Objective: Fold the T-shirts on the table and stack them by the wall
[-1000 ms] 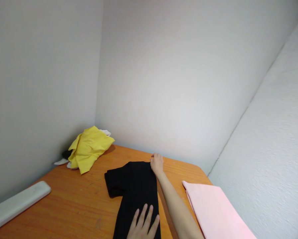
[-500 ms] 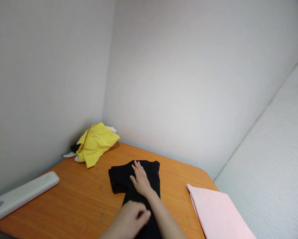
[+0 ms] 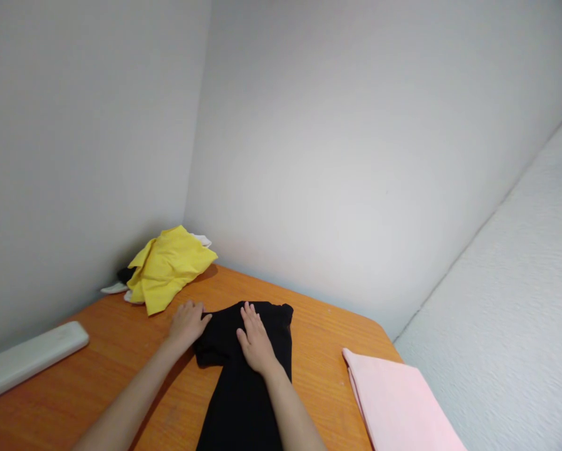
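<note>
A black short-sleeved shirt [image 3: 243, 401], folded lengthwise, lies on the orange-brown wooden table with its sleeve pointing left. My right hand [image 3: 256, 346] rests flat on its upper part, fingers stretched out. At the outer end of the sleeve is my left hand [image 3: 187, 324], its thumb and fingers closed around the upper corner. The fingertips there are partly hidden. The shirt's lower end runs out of view at the bottom, beside my right forearm.
A crumpled yellow cloth [image 3: 170, 266] lies with white and black fabric in the far left corner. A long white device [image 3: 31, 360] is at the left edge. Folded pink fabric [image 3: 403, 401] lies at the right. Walls stand close behind the wooden table [image 3: 327, 376].
My left hand has moved from above the lower part of the shirt out to the sleeve end. My right hand stays on the shirt. The view has shifted slightly to the right.
</note>
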Motion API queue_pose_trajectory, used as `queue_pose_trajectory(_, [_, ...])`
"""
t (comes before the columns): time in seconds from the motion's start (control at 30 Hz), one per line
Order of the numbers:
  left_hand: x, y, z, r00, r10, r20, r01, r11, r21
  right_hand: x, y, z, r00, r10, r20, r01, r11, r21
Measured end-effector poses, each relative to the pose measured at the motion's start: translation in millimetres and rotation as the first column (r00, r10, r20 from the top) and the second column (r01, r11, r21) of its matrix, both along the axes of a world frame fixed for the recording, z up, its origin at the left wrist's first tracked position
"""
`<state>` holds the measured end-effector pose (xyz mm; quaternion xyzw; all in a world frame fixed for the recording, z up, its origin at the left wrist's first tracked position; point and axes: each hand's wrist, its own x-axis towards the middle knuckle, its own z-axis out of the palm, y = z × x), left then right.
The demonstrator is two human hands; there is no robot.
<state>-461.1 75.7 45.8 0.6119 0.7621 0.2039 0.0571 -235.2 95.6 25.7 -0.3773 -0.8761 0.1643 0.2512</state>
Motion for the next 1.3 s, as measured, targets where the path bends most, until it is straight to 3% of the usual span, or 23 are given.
queue_pose_trajectory(0.4, [-3, -10, 1.3, 0.998, -0.05, -0.028, 0.049, 0.999, -0.02, 5, 5, 2.6, 0.998, 0.037, -0.056, -0.041, 0.997, -0.063])
queue_pose_trajectory(0.63, [-9, -8, -4.6, 0.997, -0.058, -0.044, 0.055, 0.995, -0.086, 19, 8, 22.3, 0.995, 0.041, 0.094, -0.022, 0.982, -0.188])
queue_pose_trajectory(1.0, [-10, -1, -6.2, 0.996, -0.034, 0.081, 0.04, 0.997, -0.063, 14, 2, 14.9, 0.984, 0.015, 0.177, 0.029, 0.969, -0.245])
queue_pose_trajectory(1.2, [-15, 3, -10.0, 0.99, -0.032, 0.138, 0.042, 0.997, -0.069, 5, -5, 24.5, 0.995, -0.093, 0.045, 0.102, 0.951, -0.293])
queue_pose_trajectory(1.3, [-16, 5, -13.8, 0.988, -0.032, 0.15, 0.042, 0.997, -0.067, -5, -11, 26.8, 0.981, -0.168, 0.098, 0.188, 0.945, -0.266])
